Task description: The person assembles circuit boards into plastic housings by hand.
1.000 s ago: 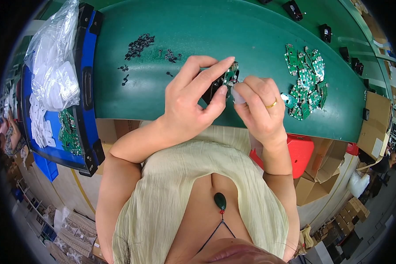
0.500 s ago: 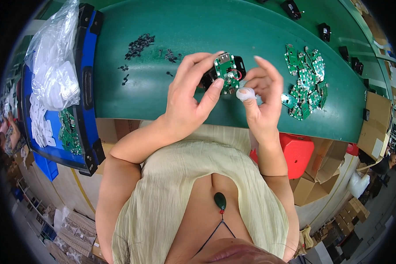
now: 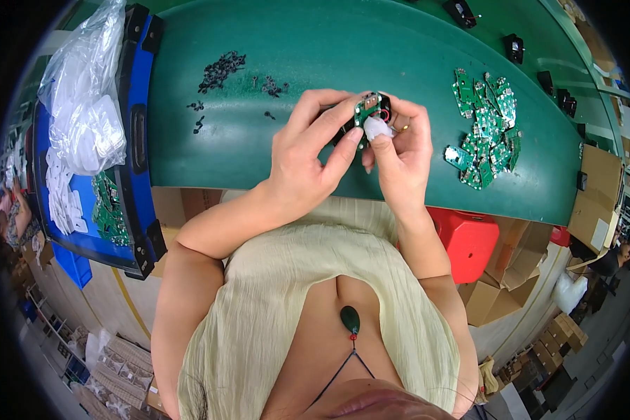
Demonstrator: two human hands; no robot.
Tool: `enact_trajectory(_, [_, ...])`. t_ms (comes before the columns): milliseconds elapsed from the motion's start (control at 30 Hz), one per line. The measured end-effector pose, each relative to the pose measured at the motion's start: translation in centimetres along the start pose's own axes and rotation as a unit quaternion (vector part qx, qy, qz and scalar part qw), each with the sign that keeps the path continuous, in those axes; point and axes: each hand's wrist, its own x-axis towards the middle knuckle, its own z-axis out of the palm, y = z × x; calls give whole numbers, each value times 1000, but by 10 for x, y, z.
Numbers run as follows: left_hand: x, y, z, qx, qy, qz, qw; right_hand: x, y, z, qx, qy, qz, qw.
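Both hands meet over the green table (image 3: 287,49). My left hand (image 3: 304,143) is closed on a black housing (image 3: 346,131), its thumb against a green circuit board (image 3: 368,106) that sits at the housing. My right hand (image 3: 407,147) grips the other side, fingers behind the housing and thumb near the board. A white wrap (image 3: 379,128) covers the right thumb's tip. A bit of red wire shows beside the board. The housing's far side is hidden by my fingers.
Small black parts (image 3: 222,71) lie in clusters at the left. A heap of green circuit boards (image 3: 488,129) is at the right. A blue crate (image 3: 84,210) with plastic bags (image 3: 91,91) stands far left. Black housings (image 3: 514,49) line the far right. Below is a red stool (image 3: 465,245).
My right hand has moved left and closed onto the housing. The board has tilted, so its face shows narrower. My left hand keeps its hold.
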Motion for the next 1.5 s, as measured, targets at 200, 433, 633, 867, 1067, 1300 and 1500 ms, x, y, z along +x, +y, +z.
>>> enact_trajectory(200, [-7,-5,-2,-149,-35,-145,977,9,-7,-8,-52,5,56,997])
enact_trajectory(433, [-1,-21,-21,-420,-158,-434,781,-10,-10,-6,6,28,27,999])
enact_trajectory(633, [6,-13,-21,-455,-116,-461,753,-16,-8,1,-290,-84,-182,936])
enact_trajectory(867, [3,-10,-21,-432,-79,-440,783,0,-15,-5,-471,-83,-382,791])
enact_trajectory(1067, [-1,-12,-20,-411,-86,-383,823,4,-26,-8,-500,-91,-397,764])
enact_trajectory(1300, [-2,-2,-22,-480,-114,-415,765,11,-26,-16,-432,-124,-431,782])
enact_trajectory(1500, [-6,1,-16,-505,-101,-369,774,17,-15,-12,-473,-36,-421,773])
